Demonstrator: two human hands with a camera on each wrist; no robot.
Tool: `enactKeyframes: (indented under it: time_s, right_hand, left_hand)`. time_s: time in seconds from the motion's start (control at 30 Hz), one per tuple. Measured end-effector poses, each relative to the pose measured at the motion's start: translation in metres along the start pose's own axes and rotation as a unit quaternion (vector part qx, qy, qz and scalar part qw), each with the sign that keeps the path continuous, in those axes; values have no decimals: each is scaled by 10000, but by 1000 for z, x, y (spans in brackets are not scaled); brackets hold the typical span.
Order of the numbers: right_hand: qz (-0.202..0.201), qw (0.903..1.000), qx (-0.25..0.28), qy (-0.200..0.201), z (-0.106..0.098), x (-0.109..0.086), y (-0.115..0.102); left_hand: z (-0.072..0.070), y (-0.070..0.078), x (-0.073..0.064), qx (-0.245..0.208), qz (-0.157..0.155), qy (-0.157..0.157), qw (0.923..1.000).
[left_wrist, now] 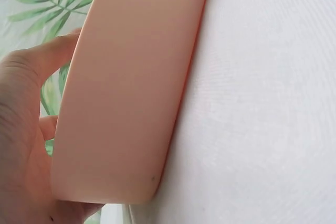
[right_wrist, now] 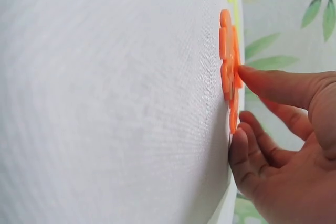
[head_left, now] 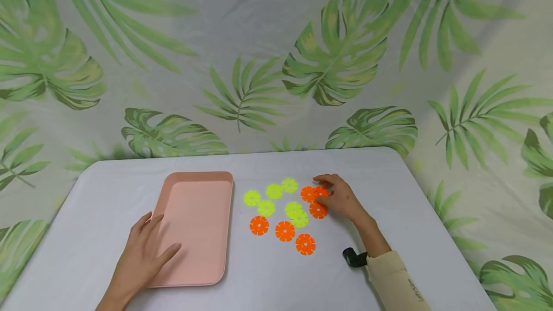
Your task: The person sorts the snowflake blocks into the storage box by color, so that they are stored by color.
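Observation:
My left hand (head_left: 138, 256) is at the left side of a pink rectangular tray (head_left: 229, 229), fingers spread near its left rim and thumb reaching over the inside. From the left wrist, the tray's outer wall (left_wrist: 126, 87) hides part of that hand (left_wrist: 21, 114). My right hand (head_left: 341, 198) reaches over a small group of orange notched discs (head_left: 318, 210) on the right. In the right wrist view, the thumb touches an orange disc (right_wrist: 226, 51) and the other fingertips are by the discs' lower edge, apart from the thumb.
Several yellow-green notched discs (head_left: 266, 208) lie between tray and right hand, some overlapping. Nearer me are more orange discs (head_left: 285, 231). All lie on a white-covered table (head_left: 268, 277). A leaf-patterned cloth (head_left: 259, 37) rises behind. A black device (head_left: 354, 257) sits at the right wrist.

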State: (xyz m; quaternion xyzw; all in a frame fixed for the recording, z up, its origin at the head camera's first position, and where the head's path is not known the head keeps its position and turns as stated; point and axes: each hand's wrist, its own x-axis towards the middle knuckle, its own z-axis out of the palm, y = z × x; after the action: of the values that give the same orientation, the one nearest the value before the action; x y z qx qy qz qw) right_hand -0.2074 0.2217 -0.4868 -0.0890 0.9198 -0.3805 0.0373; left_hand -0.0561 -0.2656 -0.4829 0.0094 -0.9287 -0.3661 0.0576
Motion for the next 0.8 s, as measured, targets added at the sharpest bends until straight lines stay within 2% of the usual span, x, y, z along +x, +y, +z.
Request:
enactKeyframes:
  time_s: [0.2, 0.33, 0.57, 0.67, 0.8]
  right_hand:
    - [286, 9995, -100, -127, -2, 1, 0]
    - [363, 9989, -118, -261, -2, 3, -1]
    - [413, 9984, -100, -365, -6, 7, -1]
    - [426, 9980, 65, -453, -9, 7, 1]
    - [505, 9967, 222, -602, -12, 8, 4]
  left_hand:
    - [-3, -5, -5, -445, -216, -366, 9981]
    - [-6, -10, -7, -512, -344, -645, 9960]
    - [-12, -15, -11, -785, -621, -1210, 9876]
    - [-14, -17, -10, -873, -649, -1327, 9852]
    - [-13, -19, -12, -794, -553, -1317, 9866]
